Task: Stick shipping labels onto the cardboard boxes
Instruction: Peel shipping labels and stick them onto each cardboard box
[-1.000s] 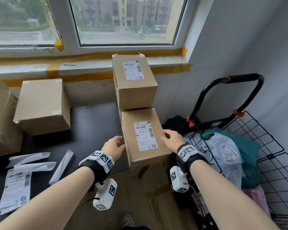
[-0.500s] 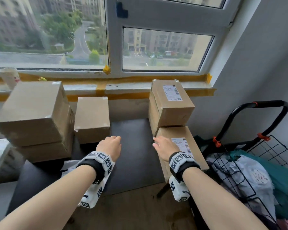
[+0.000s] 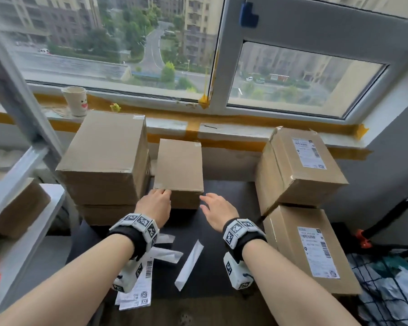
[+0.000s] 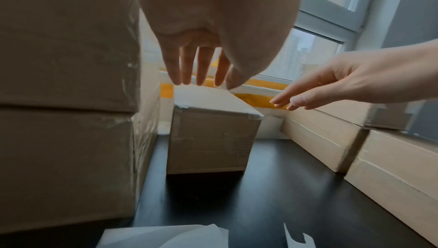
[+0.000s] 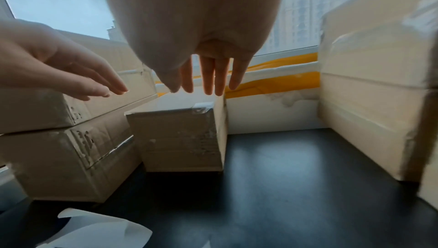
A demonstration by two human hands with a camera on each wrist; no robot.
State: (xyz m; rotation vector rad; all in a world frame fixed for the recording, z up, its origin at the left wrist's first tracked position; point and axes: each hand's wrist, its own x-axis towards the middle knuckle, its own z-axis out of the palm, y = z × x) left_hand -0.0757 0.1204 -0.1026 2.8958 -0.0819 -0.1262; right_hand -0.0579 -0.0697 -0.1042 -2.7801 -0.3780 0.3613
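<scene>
A small unlabelled cardboard box (image 3: 178,168) (image 4: 211,139) (image 5: 180,139) stands at the back middle of the dark table (image 3: 229,201). My left hand (image 3: 161,192) (image 4: 199,72) reaches its near left top corner with straight fingers. My right hand (image 3: 206,201) (image 5: 206,79), also with straight fingers, hovers by the near right corner and holds nothing. Whether either hand touches the box is unclear. On the right, two boxes carry white labels, one (image 3: 299,165) stacked on the other (image 3: 311,250). Printed label sheets (image 3: 137,292) lie under my left forearm.
Two larger unlabelled boxes (image 3: 104,158) are stacked left of the small box. Peeled backing strips (image 3: 190,264) lie on the table. A paper cup (image 3: 76,101) stands on the sill. A white shelf (image 3: 21,227) is at the left, a wire cart (image 3: 391,274) at the right.
Both hands have left the lower labelled box on the right and moved left to the small unlabelled box. The head view has turned left and up.
</scene>
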